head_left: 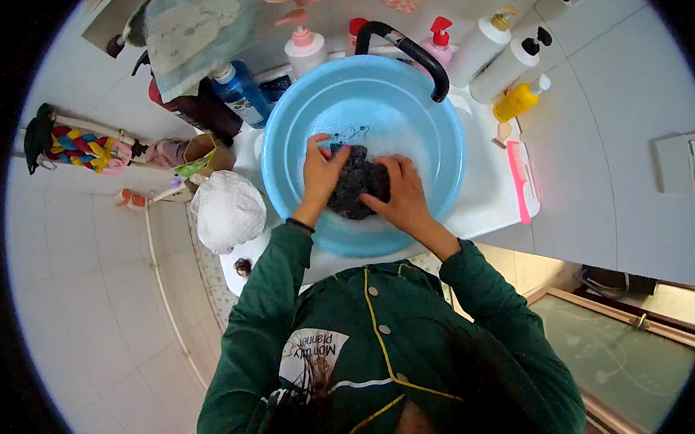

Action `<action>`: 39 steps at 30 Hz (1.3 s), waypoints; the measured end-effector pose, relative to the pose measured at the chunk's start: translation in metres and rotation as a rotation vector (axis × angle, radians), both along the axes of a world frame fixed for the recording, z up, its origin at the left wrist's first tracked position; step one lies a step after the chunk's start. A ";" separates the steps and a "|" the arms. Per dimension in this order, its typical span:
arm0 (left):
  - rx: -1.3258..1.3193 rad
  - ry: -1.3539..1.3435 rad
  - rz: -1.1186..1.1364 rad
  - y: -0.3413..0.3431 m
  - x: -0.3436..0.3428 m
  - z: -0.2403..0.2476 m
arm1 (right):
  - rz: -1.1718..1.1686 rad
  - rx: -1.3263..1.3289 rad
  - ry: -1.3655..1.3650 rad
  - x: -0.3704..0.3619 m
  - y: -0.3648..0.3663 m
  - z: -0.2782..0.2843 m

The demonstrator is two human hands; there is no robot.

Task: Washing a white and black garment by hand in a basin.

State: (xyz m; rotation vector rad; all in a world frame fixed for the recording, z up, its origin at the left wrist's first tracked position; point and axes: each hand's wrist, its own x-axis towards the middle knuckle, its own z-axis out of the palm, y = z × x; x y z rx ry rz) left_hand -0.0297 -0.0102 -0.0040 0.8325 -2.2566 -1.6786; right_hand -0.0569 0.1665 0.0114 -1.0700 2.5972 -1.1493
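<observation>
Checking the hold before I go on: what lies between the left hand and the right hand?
The dark cloth lies between the left hand and the right hand, inside the blue basin; the head view shows it.

A round, light-blue plastic basin [290, 154] with shallow, foamy water sits on a white sink counter [481, 193], below a curved black faucet [399, 41]. Inside it, the right hand [403, 196] pinches a black, crumpled, soft bundle [352, 188] between thumb and fingers. The left hand [321, 176] lays its thumb on the bundle's other side; its grip is hard to make out. A pink plastic comb [519, 182] lies right of the basin, near a yellow bottle with a white cap [518, 100]. A rounded white bundle [229, 213] sits to the left.
</observation>
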 end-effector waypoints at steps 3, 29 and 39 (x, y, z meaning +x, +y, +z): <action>-0.735 -0.165 -0.331 0.015 0.021 -0.012 | -0.039 0.331 0.160 0.008 0.000 -0.011; 0.731 0.051 0.148 0.004 -0.040 0.024 | 0.080 -0.026 -0.148 -0.039 -0.003 -0.014; -1.062 -0.178 -0.386 0.028 0.053 -0.006 | 0.134 0.542 0.215 0.006 0.002 -0.003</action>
